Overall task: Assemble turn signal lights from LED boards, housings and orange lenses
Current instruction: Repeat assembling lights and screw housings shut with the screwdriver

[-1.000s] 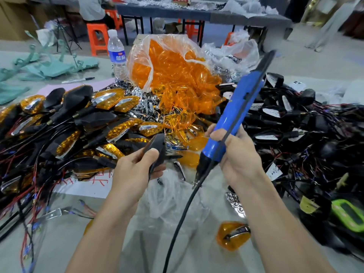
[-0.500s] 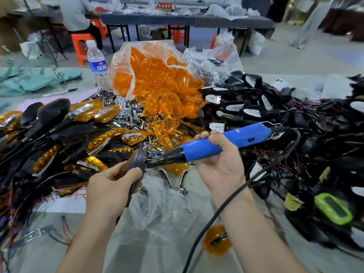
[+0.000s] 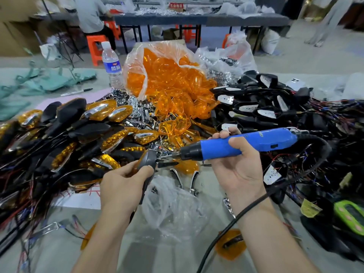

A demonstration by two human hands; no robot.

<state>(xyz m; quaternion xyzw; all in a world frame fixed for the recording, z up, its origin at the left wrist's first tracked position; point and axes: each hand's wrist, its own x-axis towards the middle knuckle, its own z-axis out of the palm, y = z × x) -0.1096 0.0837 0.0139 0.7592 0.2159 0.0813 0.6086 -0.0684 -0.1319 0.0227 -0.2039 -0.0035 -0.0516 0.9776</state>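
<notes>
screwdriver tip at the housing, piles crowding both sides

the only open room is the near middle of the table, where a crumpled clear plastic sheet lies between the forearms. a heap of finished lights, glossy amber on matt black, fills the left. tangled black housings with white boards fill the right. a clear bag of orange lenses spills at the far middle, just right of a water bottle. the left hand curls round a dark, smooth, rounded housing above the sheet. the right hand grips a blue electric screwdriver lying level, its metal tip at the housing. its black cable loops back to the near edge.
</notes>
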